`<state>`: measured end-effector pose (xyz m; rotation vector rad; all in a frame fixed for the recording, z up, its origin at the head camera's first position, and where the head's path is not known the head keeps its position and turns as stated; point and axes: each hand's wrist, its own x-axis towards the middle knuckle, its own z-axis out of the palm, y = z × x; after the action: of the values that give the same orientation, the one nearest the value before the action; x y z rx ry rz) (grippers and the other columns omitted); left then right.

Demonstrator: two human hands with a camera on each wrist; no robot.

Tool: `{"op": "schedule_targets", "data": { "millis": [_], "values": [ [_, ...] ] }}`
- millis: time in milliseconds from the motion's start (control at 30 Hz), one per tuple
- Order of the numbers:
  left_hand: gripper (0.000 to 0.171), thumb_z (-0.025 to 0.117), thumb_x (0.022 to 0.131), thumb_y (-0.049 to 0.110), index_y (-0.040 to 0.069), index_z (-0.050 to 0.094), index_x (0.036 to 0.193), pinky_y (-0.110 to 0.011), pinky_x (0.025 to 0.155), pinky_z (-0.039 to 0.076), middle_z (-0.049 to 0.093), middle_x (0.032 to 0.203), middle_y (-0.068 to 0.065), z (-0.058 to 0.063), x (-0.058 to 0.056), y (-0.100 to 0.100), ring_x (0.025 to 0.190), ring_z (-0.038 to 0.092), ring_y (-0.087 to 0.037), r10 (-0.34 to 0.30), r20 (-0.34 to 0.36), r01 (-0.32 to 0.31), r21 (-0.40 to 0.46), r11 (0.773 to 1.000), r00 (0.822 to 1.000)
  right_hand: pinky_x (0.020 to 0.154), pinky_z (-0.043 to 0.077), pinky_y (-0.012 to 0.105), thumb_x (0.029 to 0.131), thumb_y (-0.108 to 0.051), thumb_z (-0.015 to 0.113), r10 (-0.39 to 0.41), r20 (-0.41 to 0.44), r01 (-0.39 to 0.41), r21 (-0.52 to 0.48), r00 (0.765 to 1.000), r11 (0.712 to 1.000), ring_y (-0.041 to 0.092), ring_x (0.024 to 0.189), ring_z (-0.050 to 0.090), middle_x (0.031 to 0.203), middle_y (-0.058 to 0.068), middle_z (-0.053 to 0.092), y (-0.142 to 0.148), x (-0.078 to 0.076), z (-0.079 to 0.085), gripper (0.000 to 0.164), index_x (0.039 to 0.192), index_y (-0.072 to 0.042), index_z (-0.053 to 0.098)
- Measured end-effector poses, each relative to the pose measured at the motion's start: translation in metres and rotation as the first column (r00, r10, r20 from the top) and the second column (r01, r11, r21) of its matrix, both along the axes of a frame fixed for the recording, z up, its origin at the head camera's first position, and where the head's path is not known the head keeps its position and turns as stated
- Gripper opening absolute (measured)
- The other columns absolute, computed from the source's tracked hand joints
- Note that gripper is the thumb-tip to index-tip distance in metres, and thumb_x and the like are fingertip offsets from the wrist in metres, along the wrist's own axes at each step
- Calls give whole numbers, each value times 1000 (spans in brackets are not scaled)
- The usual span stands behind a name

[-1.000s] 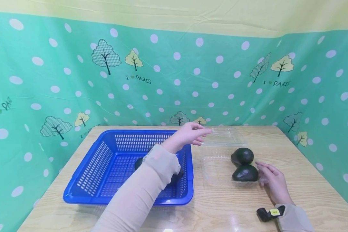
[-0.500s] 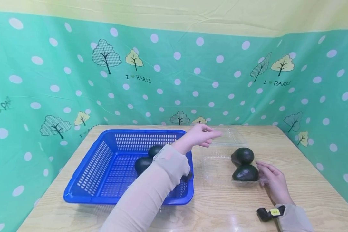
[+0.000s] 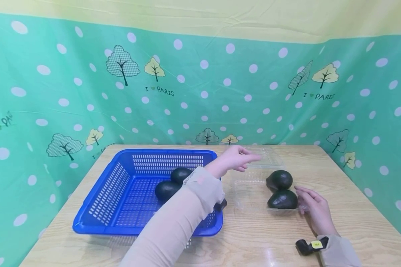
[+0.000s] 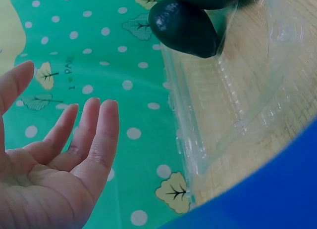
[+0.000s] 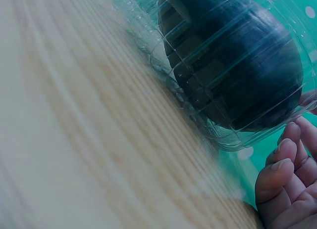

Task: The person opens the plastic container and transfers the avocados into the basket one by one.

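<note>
My left hand [image 3: 235,160] hovers past the right rim of the blue basket, over the back of a clear plastic clamshell container [image 3: 250,193]. In the left wrist view its fingers [image 4: 101,145] are loosely bent with nothing in them. Two dark avocados lie at the container's right end, a rear avocado [image 3: 279,180] and a front avocado [image 3: 282,199]. My right hand [image 3: 315,213] holds the container's right edge, close beside the front avocado. In the right wrist view, its fingers [image 5: 275,179] curl at the container's corner, and an avocado [image 5: 237,66] shows through the ribbed wall.
The blue basket [image 3: 103,229] stands on the left of the wooden table [image 3: 254,241]. Inside it are a front avocado [image 3: 166,191] and a back avocado [image 3: 180,175], partly behind my left sleeve. The container's raised lid [image 3: 270,157] lies toward the patterned curtain [image 3: 194,74].
My left hand has moved right, from the basket's rim to over the container's lid side. Avocados in the basket have come into view behind the sleeve. The right hand has stayed put.
</note>
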<state>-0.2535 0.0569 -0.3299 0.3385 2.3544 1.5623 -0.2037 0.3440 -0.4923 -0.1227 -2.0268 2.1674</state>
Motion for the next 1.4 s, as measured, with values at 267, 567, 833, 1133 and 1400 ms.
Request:
{"op": "schedule_targets", "data": {
  "millis": [267,567,833,1133,1400],
  "values": [
    [52,75,88,37,3,62,125,-27,75,59,70,113,-10,-2,1,10,87,70,-20,-8,7,8,1,1000,1000,49,47,20,100,-21,59,-1,14,1,4,1000,1000,4,56,50,76,-10,60,0,0,2,19,98,-34,73],
    [54,72,86,50,8,65,119,-33,82,57,65,95,-4,-10,4,25,76,64,-14,-16,-6,16,-79,997,1000,48,46,20,99,-21,61,-13,18,13,0,1000,1000,3,56,51,75,-10,61,0,1,1,17,98,-32,74],
    [58,73,84,54,7,67,118,-32,78,55,63,88,-2,-16,2,37,73,63,-15,-26,-18,24,-122,992,999,49,46,20,100,-22,60,-16,18,16,8,1000,1000,3,57,51,76,-11,62,1,2,2,18,97,-33,74],
    [53,77,82,47,8,66,116,-37,83,57,63,92,-1,-27,0,49,82,68,-23,-4,7,5,-166,986,1000,50,46,20,100,-23,60,-13,20,13,-1,1000,1000,3,56,49,77,-11,61,-2,3,2,18,98,-33,74],
    [50,76,83,46,8,66,114,-37,82,57,68,101,-4,-33,1,58,93,71,-29,-16,0,15,-197,980,1000,49,45,21,98,-22,62,-24,12,24,-17,1000,1000,4,55,48,75,-10,60,-4,3,3,15,98,-29,75]
  ]
}}
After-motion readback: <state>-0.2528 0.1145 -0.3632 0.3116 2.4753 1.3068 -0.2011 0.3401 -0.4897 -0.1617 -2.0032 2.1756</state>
